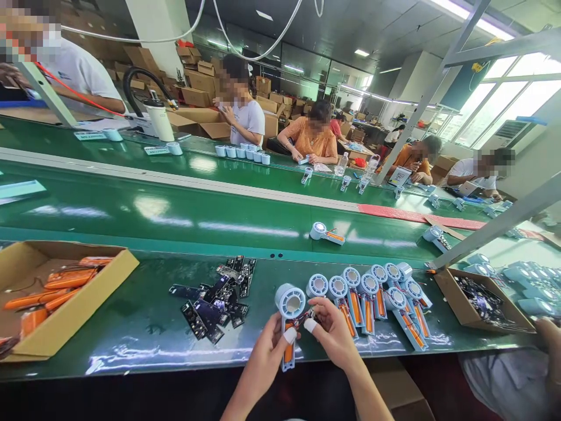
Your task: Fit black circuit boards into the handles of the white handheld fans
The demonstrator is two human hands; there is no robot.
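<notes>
A light-blue handheld fan body (291, 300) stands upright at the front edge of the bench, its round head on top and an orange battery in its handle. My left hand (268, 349) is closed around the handle, below the head. Thin red and dark wires (300, 320) come out beside the neck. My right hand (333, 334) pinches these wires just right of the fan; its fingertips hide their ends. White covers wrap both thumb tips. Close to my right hand lie several similar fan bodies (369, 284) with orange batteries. Left of my hands is a loose pile of black circuit boards (219, 297).
A cardboard box (87, 304) of orange batteries sits at the left, another box (482, 310) of circuit boards at the right. One fan body (326, 233) lies on the green belt (245, 219). A slanted metal post (495, 222) rises at the right. Co-workers sit across.
</notes>
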